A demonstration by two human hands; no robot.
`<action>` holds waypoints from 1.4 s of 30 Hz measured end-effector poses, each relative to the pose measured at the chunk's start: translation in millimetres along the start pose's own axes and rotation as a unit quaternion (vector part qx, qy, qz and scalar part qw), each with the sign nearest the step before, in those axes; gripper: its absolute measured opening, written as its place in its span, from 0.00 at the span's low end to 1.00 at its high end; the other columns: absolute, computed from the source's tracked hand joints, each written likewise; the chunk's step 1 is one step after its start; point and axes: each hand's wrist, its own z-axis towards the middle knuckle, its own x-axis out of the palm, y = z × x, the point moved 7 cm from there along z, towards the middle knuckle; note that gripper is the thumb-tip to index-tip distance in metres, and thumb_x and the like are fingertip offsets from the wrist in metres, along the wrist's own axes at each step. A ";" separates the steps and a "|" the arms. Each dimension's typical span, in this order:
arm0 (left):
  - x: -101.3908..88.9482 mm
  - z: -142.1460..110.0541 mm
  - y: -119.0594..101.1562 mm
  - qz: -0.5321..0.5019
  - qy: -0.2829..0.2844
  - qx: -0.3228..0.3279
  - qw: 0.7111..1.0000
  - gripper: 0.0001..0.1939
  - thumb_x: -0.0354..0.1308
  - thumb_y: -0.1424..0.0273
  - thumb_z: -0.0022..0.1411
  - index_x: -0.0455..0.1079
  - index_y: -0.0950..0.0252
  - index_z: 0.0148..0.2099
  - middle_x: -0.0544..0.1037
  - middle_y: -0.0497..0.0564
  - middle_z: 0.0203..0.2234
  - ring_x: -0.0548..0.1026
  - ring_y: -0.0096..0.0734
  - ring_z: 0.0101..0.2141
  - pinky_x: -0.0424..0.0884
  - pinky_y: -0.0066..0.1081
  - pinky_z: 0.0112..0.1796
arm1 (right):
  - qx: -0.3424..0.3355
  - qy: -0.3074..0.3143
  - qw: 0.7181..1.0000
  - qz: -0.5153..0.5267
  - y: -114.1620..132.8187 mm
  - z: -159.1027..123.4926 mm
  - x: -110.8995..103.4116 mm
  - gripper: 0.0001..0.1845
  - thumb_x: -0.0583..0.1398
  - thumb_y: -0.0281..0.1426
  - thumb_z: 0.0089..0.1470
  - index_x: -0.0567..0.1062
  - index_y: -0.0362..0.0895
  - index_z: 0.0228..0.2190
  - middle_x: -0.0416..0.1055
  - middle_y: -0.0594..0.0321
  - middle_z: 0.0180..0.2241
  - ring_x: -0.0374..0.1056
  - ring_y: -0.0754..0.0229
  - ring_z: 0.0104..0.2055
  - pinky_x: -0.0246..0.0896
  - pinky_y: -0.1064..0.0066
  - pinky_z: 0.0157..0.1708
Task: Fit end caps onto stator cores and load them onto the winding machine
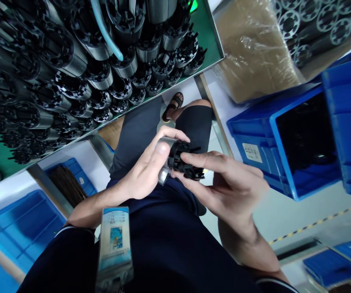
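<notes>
Above my lap, my left hand is wrapped round a short metal cylinder, which looks like a motor stator core. A black plastic end piece with thin prongs sits at the cylinder's right end. Thumb and fingers of my right hand pinch this black piece from both sides. Whether it is fully seated in the core cannot be told, as my fingers cover part of the joint. On the bench above my hands stand many similar metal cores with black pronged ends.
The green bench top has a metal edge just beyond my hands. A pale blue tube hangs over the cores. At right are a blue bin with dark contents and a cardboard box beside bare metal cores. More blue bins stand lower left.
</notes>
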 end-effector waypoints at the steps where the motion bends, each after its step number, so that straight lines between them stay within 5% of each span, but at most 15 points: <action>1: -1.8 1.4 -1.6 0.012 -0.006 0.021 1.000 0.28 0.48 0.42 0.92 0.76 0.56 0.69 0.80 0.56 0.56 0.78 0.38 0.42 0.80 0.40 0.47 | 0.021 -0.013 1.000 0.007 -2.8 0.1 0.0 0.36 0.82 0.20 0.60 0.91 0.57 0.65 0.93 0.66 0.46 0.89 0.56 0.38 0.88 0.67 0.37; 6: -7.4 8.1 1.3 0.048 0.014 0.070 0.996 0.25 0.69 0.44 0.83 0.78 0.56 0.66 0.82 0.57 0.58 0.82 0.45 0.53 0.80 0.42 0.56 | 0.004 0.018 1.000 0.007 -3.2 1.5 7.2 0.31 0.78 0.18 0.64 0.91 0.55 0.62 0.93 0.65 0.48 0.91 0.55 0.43 0.91 0.66 0.47; 10: -9.8 12.2 22.7 -0.058 0.000 -0.016 0.998 0.25 0.67 0.43 0.83 0.77 0.55 0.66 0.83 0.53 0.50 0.83 0.36 0.38 0.81 0.36 0.41 | 0.055 0.037 0.998 -0.004 -13.3 -4.2 -2.5 0.34 0.81 0.24 0.64 0.89 0.57 0.67 0.93 0.63 0.50 0.92 0.53 0.44 0.93 0.65 0.47; 13: -8.4 17.1 32.8 -0.165 -0.035 -0.057 0.984 0.25 0.68 0.42 0.81 0.72 0.55 0.62 0.81 0.46 0.37 0.74 0.28 0.24 0.72 0.31 0.28 | 0.084 0.006 0.996 0.018 -16.6 -12.6 -18.0 0.39 0.79 0.27 0.68 0.83 0.57 0.75 0.91 0.57 0.58 0.92 0.49 0.49 0.95 0.59 0.52; 18: -5.8 27.5 22.1 -0.230 -0.106 -0.037 0.967 0.24 0.69 0.44 0.76 0.69 0.57 0.52 0.77 0.44 0.29 0.68 0.27 0.20 0.67 0.29 0.23 | 0.098 0.048 0.994 0.002 -11.7 -21.0 -8.5 0.37 0.73 0.24 0.74 0.81 0.58 0.77 0.88 0.55 0.65 0.88 0.46 0.66 0.91 0.53 0.65; 23: -2.1 27.8 2.9 -0.168 -0.182 -0.042 0.968 0.27 0.62 0.37 0.78 0.68 0.55 0.54 0.78 0.49 0.36 0.80 0.39 0.34 0.81 0.39 0.35 | 0.055 0.000 0.998 -0.020 -5.1 -18.7 12.0 0.33 0.79 0.24 0.68 0.87 0.58 0.69 0.92 0.60 0.55 0.88 0.46 0.64 0.92 0.51 0.63; 27: -1.1 26.9 -2.7 -0.148 -0.199 -0.047 0.968 0.25 0.68 0.39 0.73 0.71 0.53 0.52 0.81 0.55 0.49 0.80 0.46 0.44 0.83 0.48 0.46 | 0.058 -0.002 0.998 -0.017 -8.1 -16.6 18.3 0.30 0.79 0.27 0.68 0.87 0.57 0.67 0.92 0.59 0.56 0.89 0.44 0.60 0.93 0.49 0.62; 30: -0.7 26.4 -2.3 -0.148 -0.210 -0.032 0.966 0.22 0.61 0.39 0.79 0.72 0.50 0.53 0.82 0.55 0.54 0.80 0.50 0.47 0.82 0.51 0.47 | 0.061 0.025 0.998 -0.007 -9.4 -15.9 17.8 0.33 0.78 0.28 0.69 0.85 0.59 0.71 0.91 0.58 0.60 0.89 0.42 0.63 0.91 0.46 0.65; 33: 0.1 24.7 -3.0 -0.180 -0.238 -0.012 0.954 0.25 0.53 0.38 0.86 0.74 0.52 0.54 0.83 0.55 0.53 0.81 0.49 0.49 0.82 0.49 0.47 | 0.049 0.026 0.998 -0.015 -8.2 -15.7 14.8 0.34 0.78 0.25 0.68 0.86 0.59 0.70 0.92 0.60 0.56 0.87 0.42 0.67 0.86 0.43 0.72; 38: 4.1 22.6 -3.5 -0.223 -0.241 -0.043 0.944 0.34 0.55 0.30 0.84 0.76 0.57 0.51 0.82 0.56 0.48 0.79 0.42 0.41 0.81 0.44 0.43 | 0.062 0.017 0.998 0.009 -11.8 -16.2 13.6 0.32 0.82 0.28 0.66 0.89 0.59 0.67 0.92 0.58 0.50 0.88 0.42 0.61 0.92 0.45 0.61; 42: 8.1 22.0 4.4 -0.239 -0.211 -0.102 0.942 0.37 0.51 0.27 0.84 0.78 0.56 0.50 0.80 0.55 0.41 0.83 0.46 0.44 0.83 0.45 0.44 | 0.057 0.019 0.998 0.002 -13.3 -13.4 8.5 0.29 0.84 0.29 0.63 0.91 0.61 0.62 0.87 0.57 0.58 0.88 0.44 0.60 0.92 0.46 0.63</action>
